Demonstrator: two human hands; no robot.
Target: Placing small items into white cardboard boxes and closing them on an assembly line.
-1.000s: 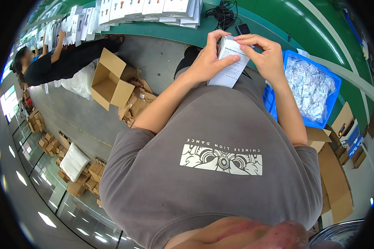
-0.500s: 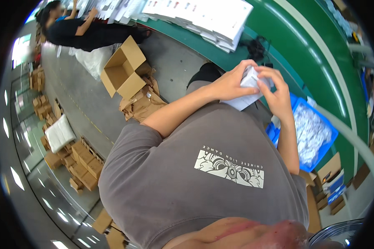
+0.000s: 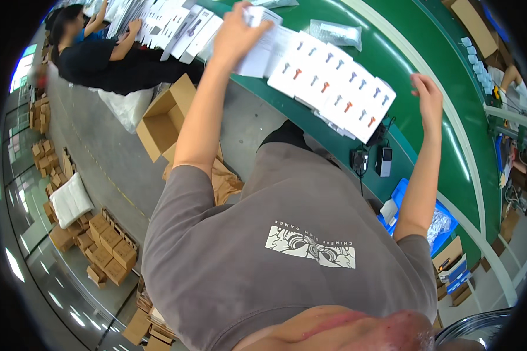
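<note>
My left hand (image 3: 238, 36) reaches to the far edge of the bench and grips a white box (image 3: 255, 55) between thumb and fingers. The box stands beside a row of white cartons (image 3: 191, 29) on the left. To its right lie stacked white printed cartons (image 3: 334, 82) with small pictures of grey and orange handheld devices. My right hand (image 3: 429, 99) is raised above the green bench, apart from the cartons. Its fingers are loosely bent, with nothing visible in them.
A green bench (image 3: 401, 131) carries a black adapter (image 3: 359, 159), a small dark device (image 3: 384, 161) and a clear plastic packet (image 3: 336, 34). Beside my right arm sits a blue bin (image 3: 445, 234). An open cardboard box (image 3: 161, 120) stands on the floor; a co-worker (image 3: 88, 55) handles papers at far left.
My hands have parted from the small white box they held together near my body. The left has moved far and left with a white box; the right has risen over the bench.
</note>
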